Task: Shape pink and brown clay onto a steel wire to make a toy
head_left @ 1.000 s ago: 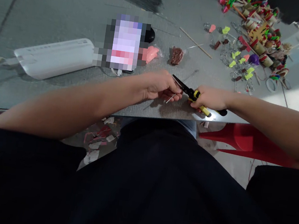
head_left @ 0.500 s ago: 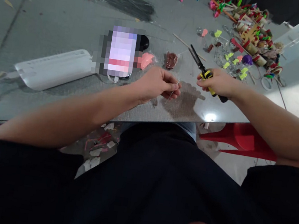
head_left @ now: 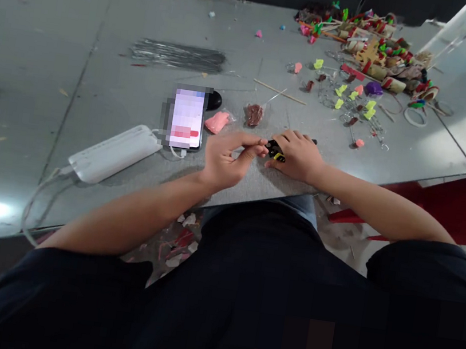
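Observation:
My left hand [head_left: 227,161] is closed in a pinch, thumb against forefinger, just above the table near its front edge. The short thin wire seen between these fingers a moment ago is hardly visible now. My right hand [head_left: 298,156] is wrapped palm-down over the pliers [head_left: 278,155], black with yellow on the grips. One end of the pliers meets my left fingertips, and a black end shows past the knuckles; the fingers cover the middle. Beyond my hands lie a brown lump of clay-like material [head_left: 254,115] in clear film and a pink lump [head_left: 217,121].
A phone [head_left: 188,116] lies left of the pink lump, beside a black rounded object [head_left: 214,101] and a white power bank or strip [head_left: 114,153] with a cable. Farther back are a bundle of wires [head_left: 178,56], a thin stick [head_left: 279,91] and a colourful craft pile [head_left: 375,56].
My right hand has come left and down with the pliers, which now meet my left fingertips. My left hand keeps its pinch. The view has tilted up, showing more of the table's far side.

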A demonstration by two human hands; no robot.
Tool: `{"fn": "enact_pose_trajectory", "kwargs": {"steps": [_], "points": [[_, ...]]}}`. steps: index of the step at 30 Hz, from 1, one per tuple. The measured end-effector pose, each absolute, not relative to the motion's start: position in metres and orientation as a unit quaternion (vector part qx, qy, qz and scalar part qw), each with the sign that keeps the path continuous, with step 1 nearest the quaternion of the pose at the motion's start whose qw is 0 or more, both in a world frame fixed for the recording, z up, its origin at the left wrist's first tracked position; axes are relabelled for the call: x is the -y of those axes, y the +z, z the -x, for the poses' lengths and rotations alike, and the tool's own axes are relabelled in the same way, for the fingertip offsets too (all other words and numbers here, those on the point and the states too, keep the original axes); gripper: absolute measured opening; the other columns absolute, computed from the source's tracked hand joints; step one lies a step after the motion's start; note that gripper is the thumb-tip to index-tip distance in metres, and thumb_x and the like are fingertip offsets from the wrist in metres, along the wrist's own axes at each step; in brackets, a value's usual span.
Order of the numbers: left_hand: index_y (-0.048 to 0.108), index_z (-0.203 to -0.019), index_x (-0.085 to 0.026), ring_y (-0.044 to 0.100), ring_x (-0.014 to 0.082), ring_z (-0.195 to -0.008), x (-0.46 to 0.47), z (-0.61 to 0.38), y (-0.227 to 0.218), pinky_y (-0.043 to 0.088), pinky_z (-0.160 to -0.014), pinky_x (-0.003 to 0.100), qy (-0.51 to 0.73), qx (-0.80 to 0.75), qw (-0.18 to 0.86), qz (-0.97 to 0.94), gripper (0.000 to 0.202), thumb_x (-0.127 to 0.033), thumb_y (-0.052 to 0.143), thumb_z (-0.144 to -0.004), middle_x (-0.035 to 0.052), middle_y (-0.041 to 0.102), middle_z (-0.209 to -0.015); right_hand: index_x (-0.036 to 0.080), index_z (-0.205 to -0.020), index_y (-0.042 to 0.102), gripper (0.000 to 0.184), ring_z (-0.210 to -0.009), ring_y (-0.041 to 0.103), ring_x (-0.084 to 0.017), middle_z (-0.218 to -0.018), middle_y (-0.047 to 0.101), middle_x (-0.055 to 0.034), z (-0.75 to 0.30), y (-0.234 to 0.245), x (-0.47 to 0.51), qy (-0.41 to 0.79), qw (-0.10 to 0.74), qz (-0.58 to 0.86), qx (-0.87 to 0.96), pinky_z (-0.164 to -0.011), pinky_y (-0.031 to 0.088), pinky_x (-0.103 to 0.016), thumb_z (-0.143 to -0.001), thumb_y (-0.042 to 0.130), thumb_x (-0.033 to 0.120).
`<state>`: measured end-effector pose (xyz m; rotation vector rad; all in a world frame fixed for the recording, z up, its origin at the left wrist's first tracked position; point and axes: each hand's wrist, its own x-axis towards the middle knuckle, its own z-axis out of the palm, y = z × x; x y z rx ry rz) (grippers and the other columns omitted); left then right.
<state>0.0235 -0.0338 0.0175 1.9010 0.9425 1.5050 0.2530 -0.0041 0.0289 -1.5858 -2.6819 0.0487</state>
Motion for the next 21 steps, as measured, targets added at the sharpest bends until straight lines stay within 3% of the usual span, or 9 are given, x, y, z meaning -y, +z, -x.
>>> {"fn": "enact_pose_trajectory", "kwargs": {"steps": [5,9,11,13,16,19,21], "points": [[0.085,-0.106,-0.020,0.086,0.0198,-0.085,0.029,-0.028,0.010,0.073,-0.088,0.036,0.554,-0.367,0.316,-0.677,0.015,-0.032,0.076,-0.102,0.0069,0.088,-0.096,0.020,-0.141,0.070,0.056,-0.138,0.062,-0.039,-0.147,0.070,-0.0171,-0.252,0.026,-0.009,0.021,0.052,0.497,0.866,-0.111,0.051,-0.051,-0.110,0.062,0.066],[0.083,-0.105,-0.017,0.085,0.0168,-0.080,0.019,-0.033,0.006,0.073,-0.083,0.031,0.540,-0.380,0.367,-0.656,0.014,-0.027,0.075,-0.099,0.0078,0.088,-0.094,0.024,-0.142,0.072,0.043,-0.132,0.067,-0.033,-0.147,0.073,-0.0131,-0.294,0.039,-0.054,0.021,0.077,0.540,0.838,-0.109,0.055,-0.049,-0.118,0.041,0.043],[0.083,-0.104,-0.018,0.083,0.0153,-0.076,0.012,-0.033,0.006,0.072,-0.079,0.029,0.523,-0.402,0.389,-0.643,0.012,-0.025,0.076,-0.098,0.0076,0.088,-0.094,0.023,-0.145,0.072,0.040,-0.130,0.067,-0.034,-0.152,0.071,-0.0146,-0.323,0.046,-0.080,-0.031,0.042,0.582,0.811,-0.109,0.055,-0.052,-0.113,0.048,0.032],[0.083,-0.102,-0.019,0.081,0.0141,-0.074,0.001,-0.030,0.007,0.070,-0.073,0.026,0.508,-0.435,0.399,-0.627,0.009,-0.023,0.076,-0.097,0.0068,0.088,-0.094,0.019,-0.132,0.078,0.033,-0.128,0.067,-0.036,-0.145,0.075,-0.0177,-0.347,0.049,-0.102,-0.056,-0.018,0.592,0.804,-0.108,0.056,-0.055,-0.106,0.059,0.024],[0.083,-0.095,-0.020,0.079,0.0148,-0.068,-0.017,-0.021,0.006,0.064,-0.061,0.026,0.495,-0.471,0.391,-0.617,0.005,-0.017,0.080,-0.094,0.0059,0.086,-0.090,0.013,-0.116,0.081,0.024,-0.117,0.072,-0.033,-0.131,0.080,-0.0208,-0.365,0.046,-0.123,-0.060,-0.069,0.581,0.809,-0.101,0.058,-0.052,-0.106,0.062,0.022],[0.082,-0.089,-0.019,0.073,0.0152,-0.060,-0.033,-0.012,0.002,0.062,-0.061,0.030,0.486,-0.493,0.388,-0.609,0.006,-0.014,0.083,-0.091,0.0031,0.079,-0.073,0.009,-0.112,0.080,0.031,-0.120,0.073,-0.032,-0.137,0.078,-0.0243,-0.363,0.039,-0.135,-0.078,-0.091,0.554,0.824,-0.103,0.057,-0.052,-0.113,0.054,0.026],[0.081,-0.086,-0.019,0.070,0.0153,-0.059,-0.041,-0.008,0.000,0.060,-0.061,0.031,0.483,-0.498,0.386,-0.608,0.008,-0.012,0.083,-0.090,0.0032,0.077,-0.070,0.005,-0.109,0.079,0.031,-0.124,0.073,-0.034,-0.138,0.077,-0.0280,-0.357,0.038,-0.140,-0.065,-0.105,0.549,0.826,-0.105,0.055,-0.055,-0.114,0.058,0.028]]}}
